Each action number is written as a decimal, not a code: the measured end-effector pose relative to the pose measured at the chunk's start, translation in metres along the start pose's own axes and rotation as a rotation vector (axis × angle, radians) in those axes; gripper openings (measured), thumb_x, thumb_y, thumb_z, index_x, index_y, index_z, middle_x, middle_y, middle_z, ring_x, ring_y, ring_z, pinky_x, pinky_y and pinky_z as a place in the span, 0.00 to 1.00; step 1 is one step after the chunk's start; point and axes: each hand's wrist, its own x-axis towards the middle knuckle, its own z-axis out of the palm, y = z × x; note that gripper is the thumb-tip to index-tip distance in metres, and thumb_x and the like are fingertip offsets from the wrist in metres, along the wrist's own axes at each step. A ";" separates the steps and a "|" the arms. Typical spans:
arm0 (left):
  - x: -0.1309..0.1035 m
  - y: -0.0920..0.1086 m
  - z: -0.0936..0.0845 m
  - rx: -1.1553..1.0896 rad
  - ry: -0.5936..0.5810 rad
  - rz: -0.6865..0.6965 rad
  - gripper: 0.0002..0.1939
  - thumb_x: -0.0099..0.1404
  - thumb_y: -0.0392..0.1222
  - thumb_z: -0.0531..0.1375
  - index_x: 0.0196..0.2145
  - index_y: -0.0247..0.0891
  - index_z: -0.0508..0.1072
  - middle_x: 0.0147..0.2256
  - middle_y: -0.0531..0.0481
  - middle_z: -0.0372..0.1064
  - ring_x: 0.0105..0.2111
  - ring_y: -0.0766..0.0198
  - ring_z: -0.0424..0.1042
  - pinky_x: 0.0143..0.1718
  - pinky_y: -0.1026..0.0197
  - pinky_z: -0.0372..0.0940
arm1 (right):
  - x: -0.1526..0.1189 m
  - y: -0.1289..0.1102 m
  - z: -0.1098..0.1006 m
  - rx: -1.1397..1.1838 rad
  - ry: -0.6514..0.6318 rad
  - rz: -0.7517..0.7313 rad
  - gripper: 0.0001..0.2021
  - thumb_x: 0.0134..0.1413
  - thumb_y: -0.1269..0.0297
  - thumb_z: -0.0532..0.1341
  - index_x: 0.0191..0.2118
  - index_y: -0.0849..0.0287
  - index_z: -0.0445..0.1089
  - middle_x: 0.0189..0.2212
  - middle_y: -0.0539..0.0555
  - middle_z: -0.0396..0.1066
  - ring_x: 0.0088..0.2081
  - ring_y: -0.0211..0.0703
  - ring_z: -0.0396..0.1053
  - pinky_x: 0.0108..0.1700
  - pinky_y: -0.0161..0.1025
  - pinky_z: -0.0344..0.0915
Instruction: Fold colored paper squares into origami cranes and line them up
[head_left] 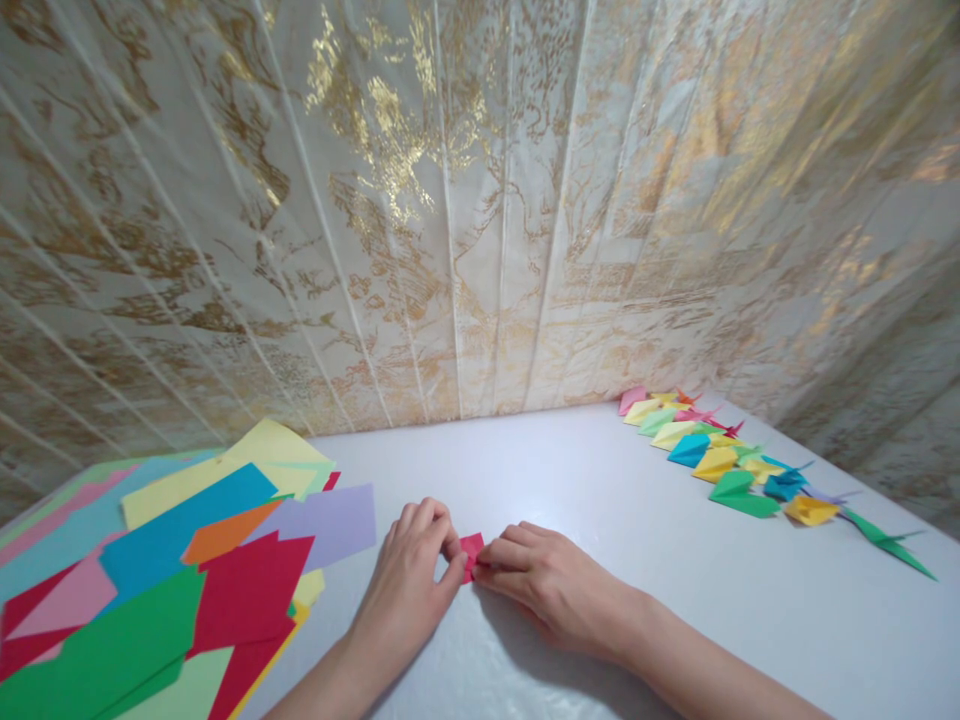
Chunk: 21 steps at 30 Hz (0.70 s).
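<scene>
Reaches in from the bottom edge with both forearms bare, left forearm [326,680] slanting up to the right, right forearm [705,655] slanting up to the left. Holds left hand [412,565] angled inward, fingers curled, thumb and index tips brought close in a pinch, with a gap showing between thumb and curled fingers. Holds right hand [551,580] lower and flatter, back up, fingers bent, bunched and pointing left, thumb mostly hidden beneath. Brings both sets of fingertips near each other, apart by a small gap.
</scene>
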 end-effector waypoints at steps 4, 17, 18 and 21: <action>-0.001 0.001 -0.003 -0.023 -0.005 -0.011 0.08 0.66 0.36 0.57 0.29 0.42 0.64 0.36 0.51 0.66 0.39 0.55 0.65 0.40 0.52 0.61 | 0.001 -0.001 0.002 0.028 0.009 0.021 0.10 0.66 0.73 0.56 0.48 0.60 0.71 0.41 0.55 0.75 0.40 0.44 0.67 0.45 0.39 0.64; 0.002 -0.001 -0.008 -0.123 -0.101 -0.052 0.08 0.64 0.33 0.56 0.32 0.43 0.72 0.40 0.50 0.67 0.44 0.53 0.64 0.47 0.49 0.60 | 0.006 -0.008 0.005 -0.030 -0.038 0.053 0.11 0.64 0.74 0.58 0.50 0.60 0.69 0.46 0.56 0.73 0.39 0.45 0.65 0.43 0.40 0.62; 0.002 -0.002 -0.007 -0.123 -0.098 -0.052 0.08 0.64 0.33 0.56 0.32 0.43 0.72 0.41 0.50 0.68 0.44 0.53 0.64 0.47 0.49 0.60 | 0.007 -0.009 0.005 -0.035 -0.039 0.059 0.11 0.64 0.73 0.58 0.50 0.60 0.70 0.47 0.56 0.73 0.39 0.45 0.65 0.42 0.41 0.62; 0.002 -0.002 -0.007 -0.126 -0.097 -0.057 0.08 0.63 0.32 0.55 0.32 0.43 0.72 0.41 0.50 0.68 0.44 0.53 0.64 0.47 0.49 0.61 | 0.009 -0.010 0.004 -0.031 -0.027 0.073 0.12 0.61 0.75 0.58 0.49 0.59 0.70 0.48 0.56 0.73 0.38 0.45 0.65 0.42 0.41 0.63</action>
